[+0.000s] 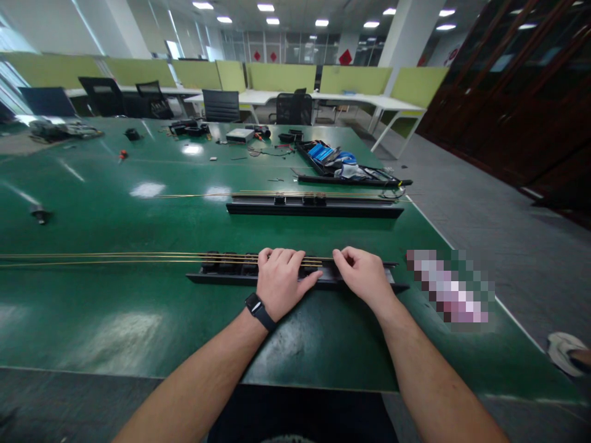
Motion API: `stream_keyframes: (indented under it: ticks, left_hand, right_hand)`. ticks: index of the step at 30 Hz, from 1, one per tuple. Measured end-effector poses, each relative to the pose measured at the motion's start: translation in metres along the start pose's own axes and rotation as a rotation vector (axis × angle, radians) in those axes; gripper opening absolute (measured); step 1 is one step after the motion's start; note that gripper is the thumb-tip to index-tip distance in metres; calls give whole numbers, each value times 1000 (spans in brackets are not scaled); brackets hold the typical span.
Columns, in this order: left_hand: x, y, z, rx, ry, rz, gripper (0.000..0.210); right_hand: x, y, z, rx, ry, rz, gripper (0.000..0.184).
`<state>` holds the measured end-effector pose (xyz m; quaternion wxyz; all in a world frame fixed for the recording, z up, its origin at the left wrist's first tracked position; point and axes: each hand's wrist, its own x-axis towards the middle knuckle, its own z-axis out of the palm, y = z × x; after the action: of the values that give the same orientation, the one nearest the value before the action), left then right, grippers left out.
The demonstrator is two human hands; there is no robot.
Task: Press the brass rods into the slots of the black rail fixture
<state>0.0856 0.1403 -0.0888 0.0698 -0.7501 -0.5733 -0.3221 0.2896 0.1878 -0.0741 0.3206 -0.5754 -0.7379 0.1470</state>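
Observation:
A long black channel-shaped rail (221, 280) lies crosswise on the green table in front of me. Several thin brass-coloured rods (115, 256) run along it and stick out far to the left, passing through black blocks (231, 263) seated in the channel. My left hand (284, 283), with a dark watch on the wrist, lies over the middle of the rail. Its fingers bend over the rods and far edge, thumb out to the right; the fingertips are hidden. Farther right, my right hand (364, 274) pinches the right end of one rod between thumb and forefinger.
A second black rail (318, 211) with blocks and rods lies beyond. Behind it are a black tray (314, 159) of blue items, a dark bar (351, 181) and loose parts. A pixelated pinkish patch (447, 289) is at right. The table's right edge is near; a shoe (567, 354) shows beside it.

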Motion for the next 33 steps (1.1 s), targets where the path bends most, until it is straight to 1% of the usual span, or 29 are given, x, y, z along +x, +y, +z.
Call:
stream_keyframes:
  ticks: [5,9,20,24,29,33]
  left_hand:
    - [0,0,0,0,1,4,42]
    - [0,0,0,-1,-2,4,43]
    - [0,0,0,-5,-3,3,43]
    - [0,0,0,0,-7,2,44]
    - [0,0,0,9,-12,-8,45]
    - [0,0,-1,12,-4,-12,45]
  right_hand:
    - [0,0,1,36,-27,-35,42]
    - [0,0,1,21,-43,-48,44]
    - [0,2,-3,-24,29,-27,42]
    - [0,3,-2,4,21,-49,41]
    - [1,5,2,-5,-1,-93,43]
    - [1,7,2,-13,22,-87,43]
